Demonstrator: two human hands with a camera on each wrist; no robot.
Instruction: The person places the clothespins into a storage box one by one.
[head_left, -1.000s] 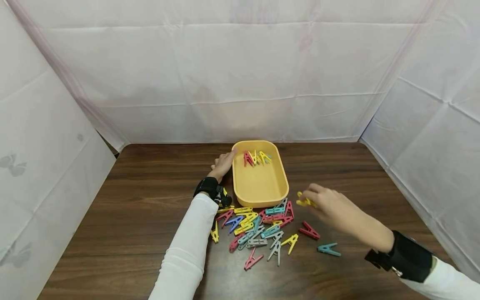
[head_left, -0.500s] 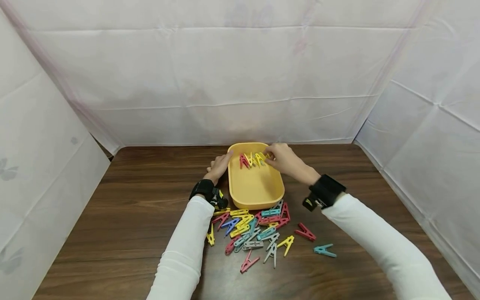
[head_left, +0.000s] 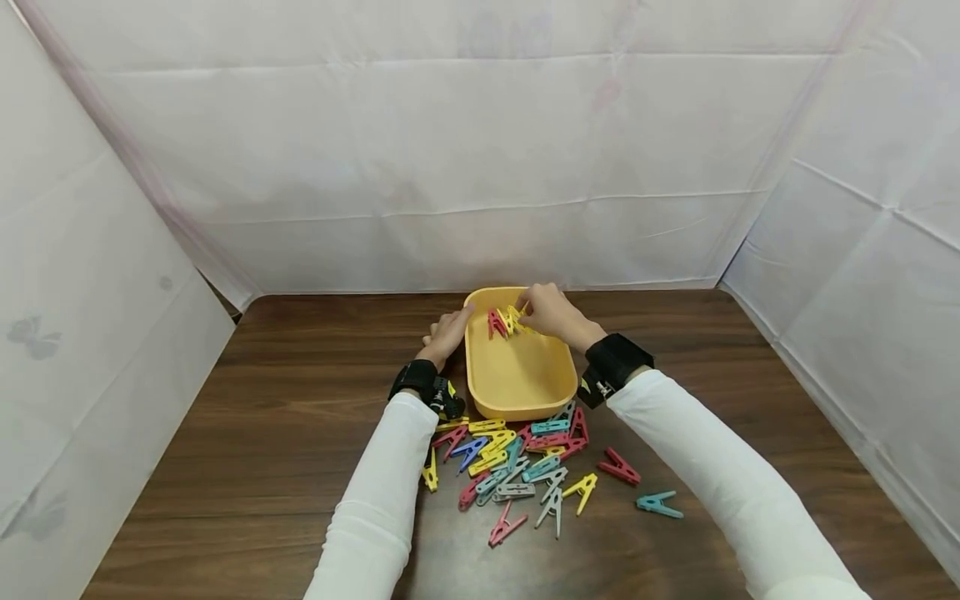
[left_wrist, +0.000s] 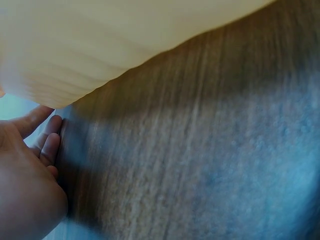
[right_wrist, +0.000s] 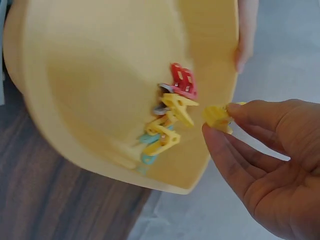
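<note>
Pinching a yellow clothespin (right_wrist: pixel 218 116) at the far rim of the yellow tray (head_left: pixel 517 385).
The right hand (head_left: pixel 550 313) grips it between thumb and fingertips beside the pegs (right_wrist: pixel 172 112) already clipped there; a shallow bite could pop it off. The left hand (head_left: pixel 447 330), fingers relaxed, rests against the tray's side; a hard push might slide the tray.

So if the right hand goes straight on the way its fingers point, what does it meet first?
Probably the pegs clipped on the tray rim. The right hand pinches a yellow peg, fingertips pointing at that row; depth is unclear, so the rim itself may come first.
</note>
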